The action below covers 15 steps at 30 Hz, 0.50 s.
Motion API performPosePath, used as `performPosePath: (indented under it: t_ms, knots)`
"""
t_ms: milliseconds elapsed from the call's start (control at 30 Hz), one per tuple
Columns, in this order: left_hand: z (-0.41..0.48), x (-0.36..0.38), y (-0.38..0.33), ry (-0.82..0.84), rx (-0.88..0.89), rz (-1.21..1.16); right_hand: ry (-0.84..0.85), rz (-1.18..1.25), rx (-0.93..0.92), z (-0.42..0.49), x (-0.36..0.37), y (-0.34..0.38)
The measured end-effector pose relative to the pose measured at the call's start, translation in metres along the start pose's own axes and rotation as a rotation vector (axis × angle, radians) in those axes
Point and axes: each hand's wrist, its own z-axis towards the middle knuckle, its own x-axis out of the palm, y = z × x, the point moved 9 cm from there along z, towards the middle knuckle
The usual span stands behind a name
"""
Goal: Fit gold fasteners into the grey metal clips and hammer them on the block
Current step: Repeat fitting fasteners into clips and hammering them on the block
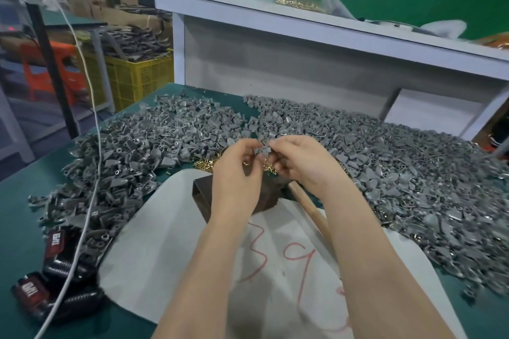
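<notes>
Left hand (239,165): raised above the block, fingers curled, thumb and fingertips pinching one grey clip (263,150).

Right hand (300,159): level with the left and almost touching it, fingers curled, pinching the same clip from the opposite side. The clip sits between the two sets of fingertips, clear of the table. It cannot be told whether a fastener is seated in it.

Block (201,195): dark brown, directly below the hands and largely hidden by the wrists. It stands on a white sheet (170,242) marked with red strokes.

Hammer handle (306,206): pale wood, lying on the sheet just right of the block and passing under the right forearm. The head is not visible.

Gold fasteners (205,165): a small loose pile just beyond the block, partly covered by the hands.

Heaps of grey clips: one large spread to the left (132,157) and another to the right (413,179), both on the green table (24,201) and reaching its far edge.

Background: a white shelf (275,12) across the back carries a bag of gold parts. A yellow crate (137,77) stands on the floor at left.
</notes>
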Motion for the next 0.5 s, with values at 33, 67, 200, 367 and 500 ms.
performPosePath:
  t_ms: [33, 67, 200, 367, 500]
  knots:
    - [0.000, -0.002, 0.001, -0.010, -0.012, -0.003, 0.014, -0.019, -0.020, -0.001, 0.002, 0.002]
    - [0.001, -0.004, 0.002, -0.015, -0.023, 0.000, 0.028, -0.033, -0.035, -0.001, 0.003, 0.003]
    - [0.002, -0.008, -0.006, -0.043, -0.001, -0.017, 0.106, 0.067, -0.027, 0.002, 0.015, 0.004]
    - [0.001, -0.010, -0.003, -0.067, -0.045, -0.146, 0.097, 0.157, -0.038, 0.009, 0.018, 0.002]
    - [0.003, -0.017, 0.004, -0.124, -0.080, -0.120, 0.099, -0.009, -0.038, 0.017, 0.009, -0.004]
